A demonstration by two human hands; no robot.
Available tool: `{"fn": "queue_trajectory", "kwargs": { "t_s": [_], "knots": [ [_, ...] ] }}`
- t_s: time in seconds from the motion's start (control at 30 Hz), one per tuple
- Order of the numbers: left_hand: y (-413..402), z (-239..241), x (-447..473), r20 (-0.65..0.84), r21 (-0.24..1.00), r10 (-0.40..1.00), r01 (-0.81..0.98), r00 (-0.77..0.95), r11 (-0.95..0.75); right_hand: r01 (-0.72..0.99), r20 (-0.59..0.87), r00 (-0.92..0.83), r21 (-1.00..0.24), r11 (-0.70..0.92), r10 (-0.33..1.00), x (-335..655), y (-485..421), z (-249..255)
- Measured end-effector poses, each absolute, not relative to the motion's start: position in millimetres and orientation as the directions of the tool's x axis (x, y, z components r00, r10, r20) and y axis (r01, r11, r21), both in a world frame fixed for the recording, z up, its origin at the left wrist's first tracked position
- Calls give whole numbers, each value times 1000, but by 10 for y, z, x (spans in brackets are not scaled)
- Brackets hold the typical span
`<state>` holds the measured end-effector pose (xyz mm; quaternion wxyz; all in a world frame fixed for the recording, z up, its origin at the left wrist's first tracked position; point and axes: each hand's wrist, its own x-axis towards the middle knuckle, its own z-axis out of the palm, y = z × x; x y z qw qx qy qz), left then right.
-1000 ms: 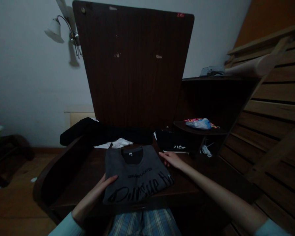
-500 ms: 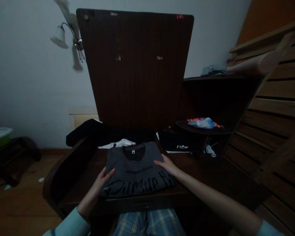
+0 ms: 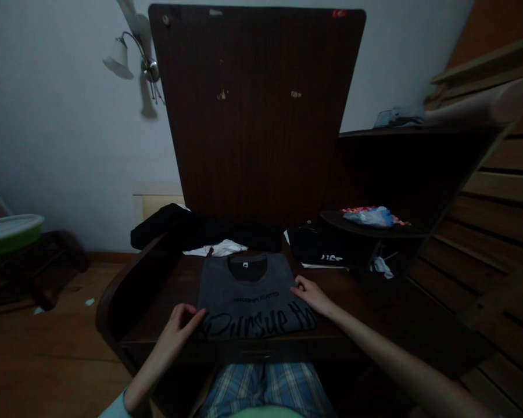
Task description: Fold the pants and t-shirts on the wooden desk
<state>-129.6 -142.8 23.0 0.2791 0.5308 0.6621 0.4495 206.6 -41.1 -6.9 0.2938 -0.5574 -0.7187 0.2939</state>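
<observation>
A folded grey T-shirt (image 3: 253, 293) with black lettering lies on the dark wooden table (image 3: 366, 296) in front of me. My left hand (image 3: 181, 325) is at its lower left corner, fingers curled and pinching the edge. My right hand (image 3: 314, 294) rests on the shirt's right edge with fingers bent, gripping the fabric. Both forearms reach in from below.
A tall dark board (image 3: 257, 110) stands behind the table. Black clothing (image 3: 187, 229) and a white cloth (image 3: 215, 248) lie at the back, a folded black garment (image 3: 320, 251) to the right. A small round shelf (image 3: 366, 226) holds a plastic bag. Wooden slats (image 3: 497, 203) fill the right side.
My right hand moved from the table beyond the shirt onto its right edge. My left hand slid to the lower left corner. The shirt looks straighter on the table.
</observation>
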Motion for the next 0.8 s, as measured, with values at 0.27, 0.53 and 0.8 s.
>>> {"fn": "queue_trajectory", "kwargs": {
  "t_s": [0.27, 0.53, 0.8],
  "knots": [
    [-1478, 105, -1241, 63, 950, 992, 311, -110, -26, 631, 130, -135, -753, 187, 982, 2033, -414, -95],
    [-1342, 107, -1277, 26, 963, 953, 262, -302, 56, 419, -151, 50, -894, -158, 987, 2076, -342, -94],
    [-1131, 173, -1011, 68, 977, 992, 208, -108, -44, 605, 158, -219, -753, 261, 963, 1750, -591, 133]
  ]
}}
